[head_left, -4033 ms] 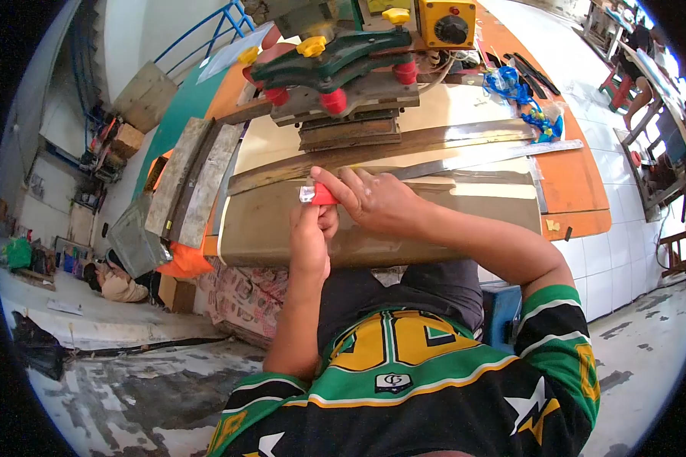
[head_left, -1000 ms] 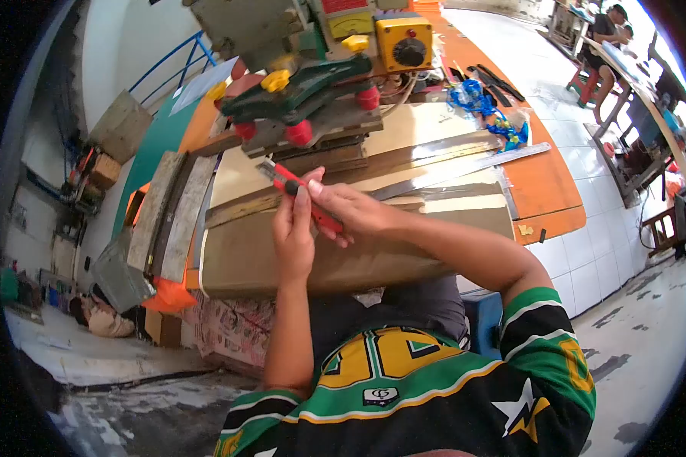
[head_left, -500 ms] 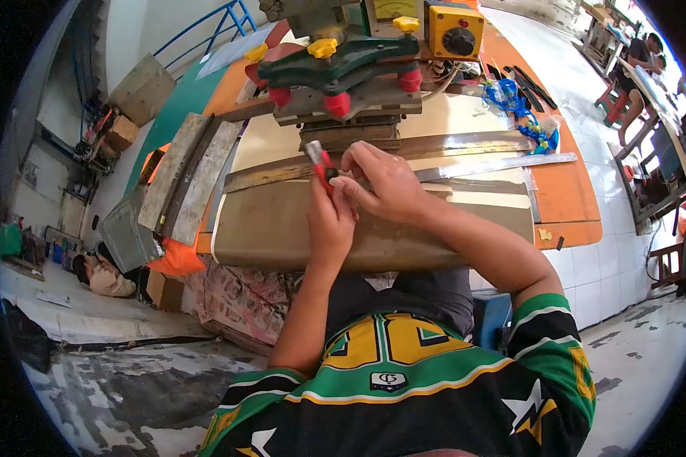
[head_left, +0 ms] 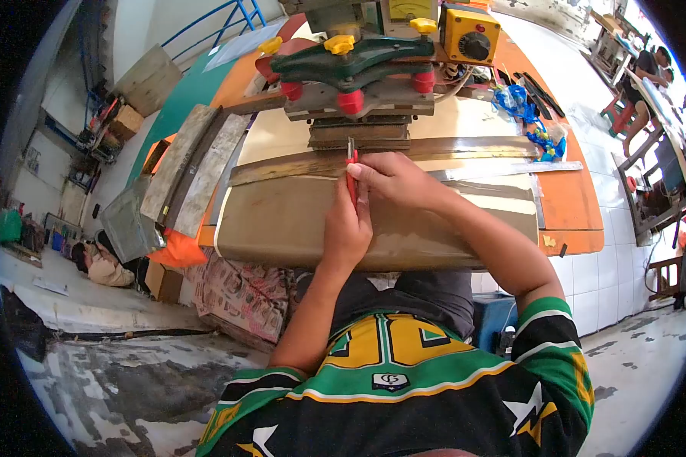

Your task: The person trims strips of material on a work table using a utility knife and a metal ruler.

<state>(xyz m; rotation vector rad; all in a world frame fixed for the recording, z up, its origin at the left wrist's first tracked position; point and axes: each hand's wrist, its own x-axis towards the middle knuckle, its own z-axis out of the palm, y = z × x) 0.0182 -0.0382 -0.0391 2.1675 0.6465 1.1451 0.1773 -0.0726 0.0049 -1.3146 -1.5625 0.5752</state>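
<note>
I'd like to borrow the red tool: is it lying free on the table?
No, the red tool is in the left hand, with the right hand touching it.

Red tool (head_left: 351, 188) partly hidden by hands (head_left: 347, 231); yellow gauge (head_left: 411, 10) cropped above.

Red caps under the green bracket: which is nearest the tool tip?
The middle cap, lowest in view, nearly straight above the tool; the left cap and right cap sit farther off.

red-handled tool (head_left: 351, 185): 1 | yellow knobs (head_left: 339, 44): 3 | red cylinders (head_left: 350, 102): 3
</note>
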